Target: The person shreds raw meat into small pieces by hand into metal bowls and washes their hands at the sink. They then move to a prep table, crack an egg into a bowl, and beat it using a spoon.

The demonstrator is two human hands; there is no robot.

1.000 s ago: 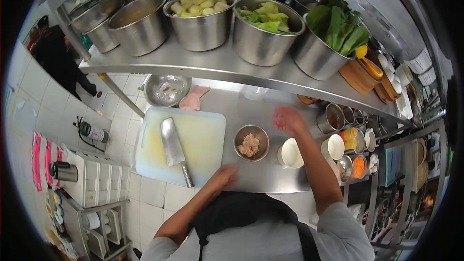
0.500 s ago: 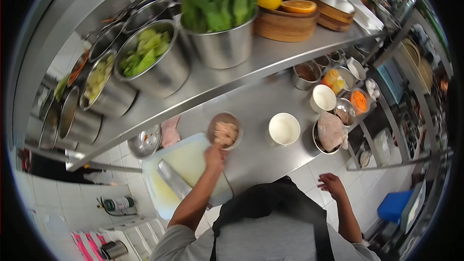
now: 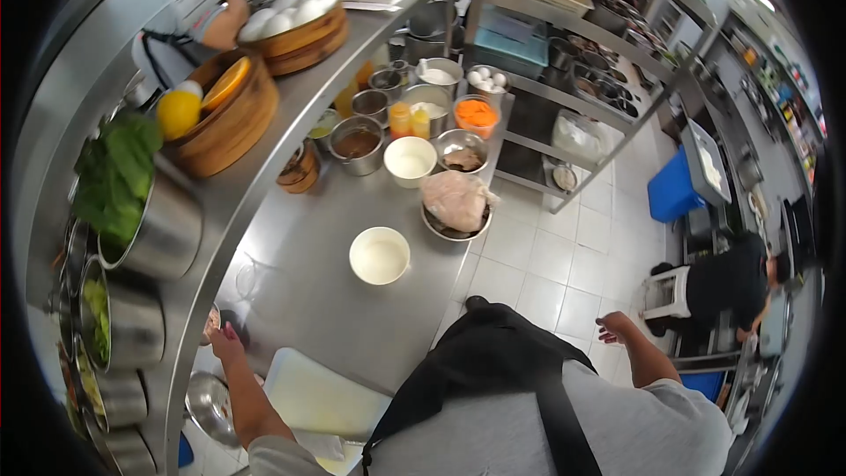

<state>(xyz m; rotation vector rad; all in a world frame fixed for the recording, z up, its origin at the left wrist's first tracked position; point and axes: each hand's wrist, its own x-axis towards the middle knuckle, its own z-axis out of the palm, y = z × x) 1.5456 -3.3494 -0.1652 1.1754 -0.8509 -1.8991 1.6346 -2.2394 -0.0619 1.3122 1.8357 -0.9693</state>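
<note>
My left hand (image 3: 227,344) reaches out at the lower left, fingers closed on the rim of a small bowl (image 3: 212,321). Pale pinkish meat pieces show in that bowl, whose far side is hidden by the shelf edge. Below the arm lies a pale cutting board (image 3: 322,395), and a metal bowl (image 3: 210,407) is beside it. My right hand (image 3: 614,328) hangs over the floor at my right side, holding nothing, its fingers loosely bent and apart. A white round container (image 3: 380,256) stands on the steel counter (image 3: 300,256) ahead.
A large piece of raw poultry (image 3: 455,201) sits on a bowl at the counter's right edge. Behind it are a sauce pot (image 3: 356,143) and chopped carrot (image 3: 476,112). The raised shelf (image 3: 264,150) bears steel pots and baskets. A co-worker (image 3: 727,286) sits at right.
My view has swung right, bringing the co-worker into sight. My left hand has carried the bowl of meat leftward to the shelf's edge. My right hand still hangs at my side.
</note>
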